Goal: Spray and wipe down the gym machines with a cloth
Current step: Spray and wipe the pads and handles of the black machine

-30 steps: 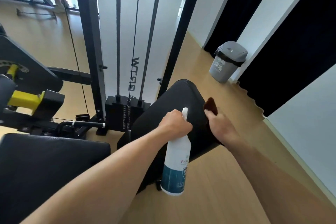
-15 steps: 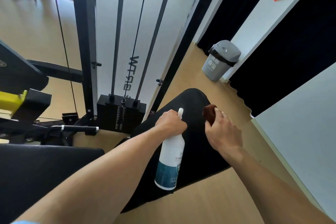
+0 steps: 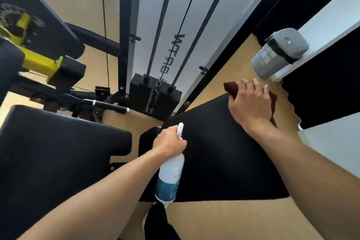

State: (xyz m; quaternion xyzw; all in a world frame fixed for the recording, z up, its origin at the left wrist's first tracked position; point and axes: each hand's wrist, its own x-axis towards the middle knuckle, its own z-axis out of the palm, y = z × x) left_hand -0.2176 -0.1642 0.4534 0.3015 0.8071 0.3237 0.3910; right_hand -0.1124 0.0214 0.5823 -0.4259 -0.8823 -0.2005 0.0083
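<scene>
A black padded bench pad [image 3: 214,152] of the gym machine lies in the middle of the view. My right hand [image 3: 251,103] presses a dark brown cloth [image 3: 230,86] against the pad's far right edge, fingers spread over it. My left hand [image 3: 169,143] grips the neck of a white spray bottle [image 3: 170,177] with a blue label, held over the pad's near left part with the nozzle pointing away from me. A second black pad [image 3: 58,152] lies to the left.
The weight stack [image 3: 153,97] with its guide rods and black frame stands behind the pads. A yellow and black machine part [image 3: 41,62] is at the left. A grey lidded bin [image 3: 278,52] stands at the wall on the right. My shoe [image 3: 157,220] is on the wood floor.
My right hand has slid the cloth outward to the pad's far right edge and spread flat on it. The camera has tilted down and closer. The bottle stays in my left hand.
</scene>
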